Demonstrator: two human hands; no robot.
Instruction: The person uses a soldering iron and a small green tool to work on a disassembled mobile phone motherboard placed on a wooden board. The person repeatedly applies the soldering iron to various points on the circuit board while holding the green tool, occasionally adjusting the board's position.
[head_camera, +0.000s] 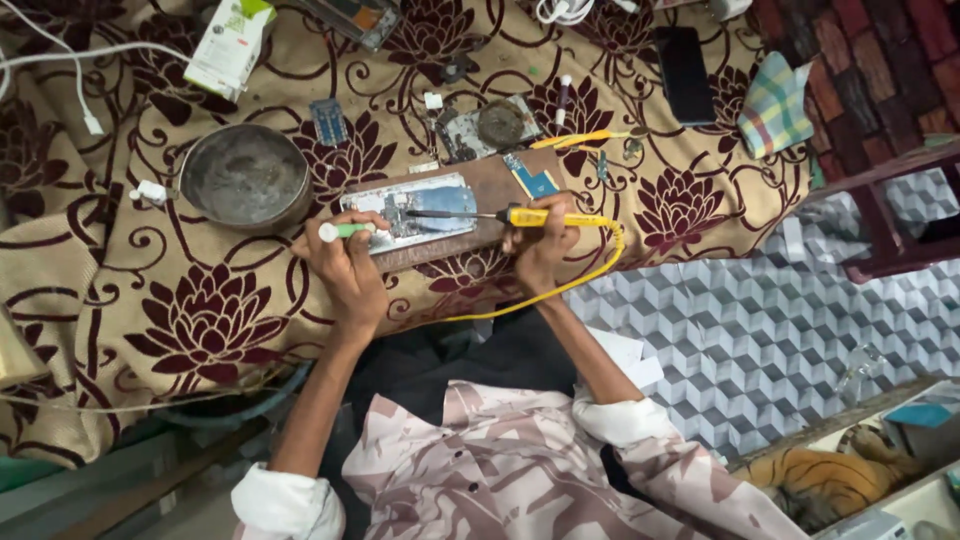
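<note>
At the centre of the frame an opened phone (415, 208) lies face down with its insides showing, resting on a brown wooden board (470, 215) set on the desk (200, 300), which is covered by a beige cloth with dark red flowers. The right hand (540, 240) is clenched around the yellow handle of a soldering iron (500, 215); its dark tip points left and sits over the phone's upper part. A yellow cord (590, 275) runs from the handle, loops down to the right and back under the wrist. The left hand (345, 260) grips a small green-and-white pen-like tool (345, 231) at the phone's left edge.

Just left of the board stands a round grey metal bowl (245, 178); its inside looks dull and smeared, and whether anything lies in it cannot be told. Above the board lies a circuit board with a round part (490, 128), and a small blue module (328, 121) lies near the bowl. A white and green box (230, 45) sits at the upper left, a dark phone (685, 72) and a checked cloth (775, 105) at the upper right. A white cable (70, 65) crosses the far upper left corner.
</note>
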